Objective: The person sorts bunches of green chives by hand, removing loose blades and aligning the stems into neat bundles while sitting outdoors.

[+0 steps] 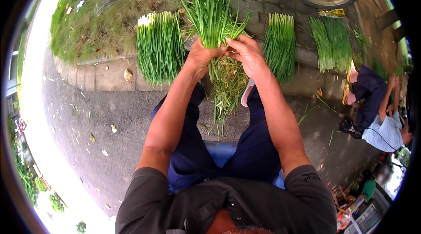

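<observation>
Green bunch (pixel 209 14): stood out beyond the knees, between the person's hands, its blades fanning away over the paving. Slack fingers could have let the stems slide apart, and a hard sideways tug could have creased or snapped the leaves. The blades looked smooth, flat and strap-like, drawn tight at the grip.

Left laid bundle (pixel 161 50): lay near the left forearm, a dense, rough rectangle of thin stalks with whitish ends away from the person and dark green tips nearer. A sweeping elbow could have spoiled its fairly even edge.

Trimmings heap (pixel 228 85): spread just below the hands, limp, stringy and tangled, yellowish-green. Lying so close, its strands could have caught among the good stems.

Right laid bundle (pixel 280 45): rested near the right forearm, narrower, with straight stalks and pale ends; a knock from that arm could have skewed it.

Left hand (pixel 202 56): wrapped round the lower part of the bunch, clamped on it.

Right hand (pixel 249 54): had thumb and fingers pinched together on stems at the bunch's right flank; exactly which strands they held was too small to tell.
</observation>
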A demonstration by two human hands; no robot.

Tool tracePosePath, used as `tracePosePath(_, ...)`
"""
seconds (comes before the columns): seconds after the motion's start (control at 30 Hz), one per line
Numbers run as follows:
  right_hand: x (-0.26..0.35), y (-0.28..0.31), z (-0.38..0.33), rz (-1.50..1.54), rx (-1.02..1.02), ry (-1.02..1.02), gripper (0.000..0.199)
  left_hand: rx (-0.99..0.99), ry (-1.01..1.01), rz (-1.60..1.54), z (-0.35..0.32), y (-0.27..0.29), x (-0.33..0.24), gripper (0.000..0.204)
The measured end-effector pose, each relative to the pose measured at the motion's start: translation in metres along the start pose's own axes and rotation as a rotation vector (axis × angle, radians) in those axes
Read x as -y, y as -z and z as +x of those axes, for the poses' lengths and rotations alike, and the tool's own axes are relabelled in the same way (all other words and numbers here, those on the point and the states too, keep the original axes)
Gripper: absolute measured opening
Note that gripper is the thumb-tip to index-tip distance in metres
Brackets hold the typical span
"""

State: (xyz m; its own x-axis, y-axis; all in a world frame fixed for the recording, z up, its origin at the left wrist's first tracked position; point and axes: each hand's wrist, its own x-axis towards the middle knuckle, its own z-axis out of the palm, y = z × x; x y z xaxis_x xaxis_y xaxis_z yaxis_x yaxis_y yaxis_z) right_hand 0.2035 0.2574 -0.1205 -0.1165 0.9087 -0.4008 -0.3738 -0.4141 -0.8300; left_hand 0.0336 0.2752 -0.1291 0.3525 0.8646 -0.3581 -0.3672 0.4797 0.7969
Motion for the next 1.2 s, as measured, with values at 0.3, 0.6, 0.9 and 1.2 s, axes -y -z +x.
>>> tracePosePath(0.3, 0.002, 0.004, 0.000, -0.016, 0.058, 0.029, 0.023, -0.017, 0.034, 0.033, -0.002, -0.001, -0.003, 0.034)
tracePosePath(0.6, 0.012, 0.033, 0.012, 0.091, -0.157, 0.052, 0.023, 0.010, 0.121, 0.080, -0.008, 0.002, -0.011, 0.028)
tracePosePath(0.9, 0.039, 0.081, 0.008, 0.153, -0.414, 0.203, 0.023, -0.022, 0.163, 0.091, -0.007, 0.013, -0.013, 0.032)
tracePosePath(1.2, 0.057, 0.124, -0.004, 0.217, -0.533, 0.311, 0.017, -0.026, 0.261, 0.046, -0.011, 0.019, -0.025, 0.042)
